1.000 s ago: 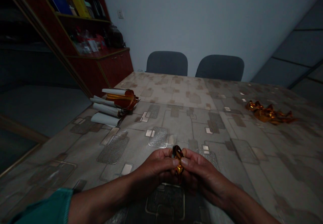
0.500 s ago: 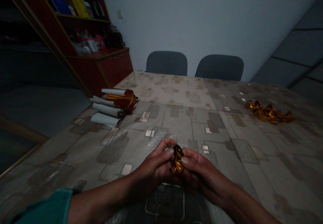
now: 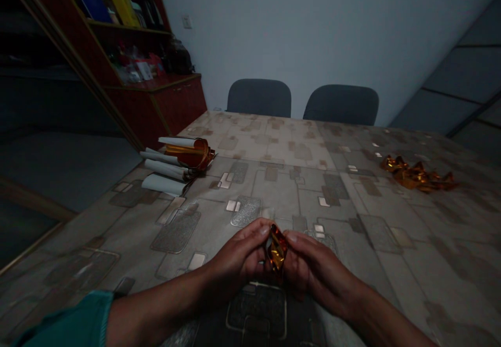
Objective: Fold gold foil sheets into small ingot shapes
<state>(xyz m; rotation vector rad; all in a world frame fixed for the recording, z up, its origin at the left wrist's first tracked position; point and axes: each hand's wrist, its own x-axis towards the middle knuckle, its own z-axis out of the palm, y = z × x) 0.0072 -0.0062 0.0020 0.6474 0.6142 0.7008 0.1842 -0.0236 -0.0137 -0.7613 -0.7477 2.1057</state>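
Between my two hands, just above the near part of the table, is a small folded piece of shiny gold foil paper. My left hand pinches its left side with thumb and fingers. From the right, my right hand grips the opposite side, its thumb near the top edge. The piece stands upright with a pointed top and creased faces. Some fingertips are hidden behind it. Farther off to the right, a row of similar folded gold foil pieces lies on the table.
A patterned cloth covers the table. Curled gold foil sheets with pale backs lie at the left edge. Two grey chairs stand beyond the far edge, before a wall. A red-brown cabinet is at the back left.
My right thumb has shifted up from the front of the foil piece to its top edge. The left thumb has moved slightly up, and the piece shows a wider face.
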